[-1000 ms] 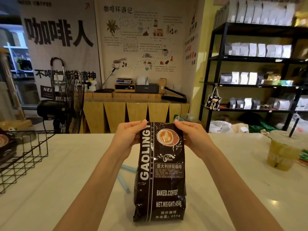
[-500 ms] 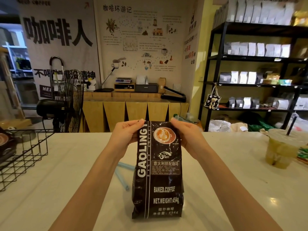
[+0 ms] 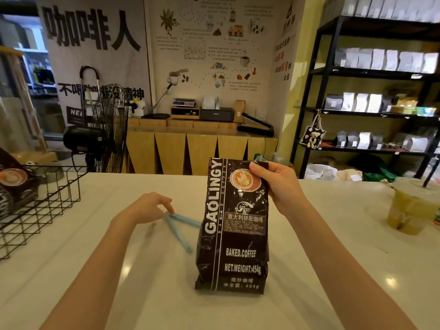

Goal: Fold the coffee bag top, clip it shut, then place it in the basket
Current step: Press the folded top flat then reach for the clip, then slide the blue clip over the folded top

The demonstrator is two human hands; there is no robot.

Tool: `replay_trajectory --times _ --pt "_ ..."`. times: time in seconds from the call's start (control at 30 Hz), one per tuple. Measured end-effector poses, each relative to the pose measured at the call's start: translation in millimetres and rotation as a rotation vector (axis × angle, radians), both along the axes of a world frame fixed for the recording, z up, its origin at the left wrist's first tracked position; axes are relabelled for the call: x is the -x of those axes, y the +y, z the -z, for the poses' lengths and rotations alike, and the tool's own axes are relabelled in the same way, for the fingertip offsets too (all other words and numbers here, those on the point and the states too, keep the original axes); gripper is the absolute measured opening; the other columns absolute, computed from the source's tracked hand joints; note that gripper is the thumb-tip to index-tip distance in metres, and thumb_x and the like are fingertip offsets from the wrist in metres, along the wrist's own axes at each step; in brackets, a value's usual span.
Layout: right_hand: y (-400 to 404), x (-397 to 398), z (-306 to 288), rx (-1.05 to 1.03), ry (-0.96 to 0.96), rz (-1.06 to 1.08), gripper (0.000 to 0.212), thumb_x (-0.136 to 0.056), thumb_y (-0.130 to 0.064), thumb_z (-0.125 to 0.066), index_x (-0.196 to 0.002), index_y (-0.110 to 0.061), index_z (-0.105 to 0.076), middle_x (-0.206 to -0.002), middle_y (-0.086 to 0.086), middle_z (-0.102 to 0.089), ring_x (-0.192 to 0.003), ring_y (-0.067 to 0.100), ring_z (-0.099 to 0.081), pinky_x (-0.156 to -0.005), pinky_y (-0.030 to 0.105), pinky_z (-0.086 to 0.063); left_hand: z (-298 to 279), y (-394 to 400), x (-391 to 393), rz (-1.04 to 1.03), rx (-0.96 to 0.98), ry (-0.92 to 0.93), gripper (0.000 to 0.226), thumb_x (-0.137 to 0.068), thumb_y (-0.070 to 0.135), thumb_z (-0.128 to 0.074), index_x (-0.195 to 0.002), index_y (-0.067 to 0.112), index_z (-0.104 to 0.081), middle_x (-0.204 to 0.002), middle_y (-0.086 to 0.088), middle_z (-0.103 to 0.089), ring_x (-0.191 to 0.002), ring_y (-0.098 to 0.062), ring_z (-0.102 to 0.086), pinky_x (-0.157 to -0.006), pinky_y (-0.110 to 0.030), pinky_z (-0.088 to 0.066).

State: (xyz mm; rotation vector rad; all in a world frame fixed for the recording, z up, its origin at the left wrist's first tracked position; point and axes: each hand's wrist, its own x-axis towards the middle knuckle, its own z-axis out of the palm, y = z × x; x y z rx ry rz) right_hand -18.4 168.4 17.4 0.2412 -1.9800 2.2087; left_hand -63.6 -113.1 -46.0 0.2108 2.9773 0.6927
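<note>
Coffee-shop setting, pale table. Head view: coffee bag stands upright mid-table. Left hand has let go of the bag top and now reaches the blue clip left of the bag, fingers loosely spread, fingertips touching it. Right hand alone pinches the folded top corner. Likely fold done, clipping next. Wire basket far left.

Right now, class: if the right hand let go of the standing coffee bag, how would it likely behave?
The coffee bag is tall on a narrow base, so it may tip. Its lower half bulges, so the weight probably sits low, which helps. The glossy film looks slippery and crinkly; the right hand pinches only the top corner.
</note>
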Motion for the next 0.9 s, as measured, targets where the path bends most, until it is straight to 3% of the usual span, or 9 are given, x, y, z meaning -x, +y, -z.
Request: replay_trajectory --times 0.13,0.3,0.4,0.5,0.63,0.77,0.9 --pt "0.0 -1.4 -0.5 0.011 -0.01 0.002 0.008 -0.079 -0.018 -0.066 -0.085 -0.012 -0.067 -0.069 0.001 -0.071 -0.06 0.012 -0.068 -0.054 0.02 -0.053 24.1 -3.8 1.4 0.018 -0.09 -0.026 0.029 -0.078 0.007 -0.055 -0.09 0.032 -0.065 -0.143 0.001 -0.041 -0.132 -0.021 -0.034 -0.11 -0.039 -0.023" --pt "1.2 -1.3 -0.7 0.022 0.0 -0.004 0.009 -0.078 -0.017 -0.067 -0.085 -0.01 -0.067 -0.063 -0.001 -0.072 -0.058 0.012 -0.068 -0.049 0.019 -0.052 27.6 -5.9 2.9 0.003 -0.127 0.008 0.016 -0.076 0.016 -0.066 -0.088 0.027 -0.067 -0.13 -0.001 -0.055 -0.119 -0.02 -0.047 -0.105 -0.038 -0.032" --pt "1.7 -0.6 0.0 0.025 0.007 -0.006 0.008 -0.078 -0.017 -0.067 -0.084 -0.011 -0.067 -0.063 -0.002 -0.072 -0.058 0.012 -0.068 -0.051 0.019 -0.054 23.3 -4.7 3.7 0.005 -0.113 0.028 0.013 -0.077 0.017 -0.066 -0.084 0.027 -0.062 -0.109 -0.004 -0.062 -0.097 -0.018 -0.055 -0.088 -0.029 -0.043" --pt "1.9 -0.2 0.5 0.036 0.009 -0.007 0.007 -0.078 -0.016 -0.067 -0.084 -0.012 -0.067 -0.065 -0.001 -0.072 -0.059 0.012 -0.069 -0.053 0.02 -0.055 13.2 -0.5 3.1 0.031 -0.183 0.083 0.011 -0.08 0.014 -0.063 -0.086 0.023 -0.061 -0.092 -0.002 -0.061 -0.085 -0.017 -0.055 -0.076 -0.024 -0.04" --pt "3.1 0.1 0.6 0.037 0.016 -0.018 0.008 -0.078 -0.017 -0.067 -0.084 -0.012 -0.068 -0.063 -0.002 -0.073 -0.06 0.013 -0.069 -0.055 0.021 -0.055 -7.7 9.3 -3.1 -0.047 -0.506 0.172 0.006 -0.082 0.017 -0.061 -0.087 0.019 -0.064 -0.089 -0.003 -0.064 -0.086 -0.017 -0.058 -0.068 -0.02 -0.044" --pt "3.5 -0.6 1.1 0.036 0.028 -0.022 0.008 -0.078 -0.017 -0.067 -0.084 -0.011 -0.068 -0.065 -0.001 -0.073 -0.061 0.014 -0.069 -0.056 0.022 -0.056 -39.8 19.0 -19.3 -0.007 -0.984 0.165 0.014 -0.083 0.013 -0.058 -0.097 0.013 -0.063 -0.101 -0.007 -0.068 -0.098 -0.018 -0.064 -0.08 -0.024 -0.054" --pt "2.5 -3.3 1.6 0.07 0.042 -0.017 0.006 -0.078 -0.014 -0.066 -0.083 -0.011 -0.068 -0.064 0.0 -0.073 -0.06 0.014 -0.069 -0.053 0.021 -0.056 -63.2 28.5 -36.2 0.149 -1.143 0.106 0.016 -0.079 0.013 -0.058 -0.095 0.011 -0.063 -0.103 -0.009 -0.069 -0.102 -0.018 -0.065 -0.089 -0.027 -0.052"
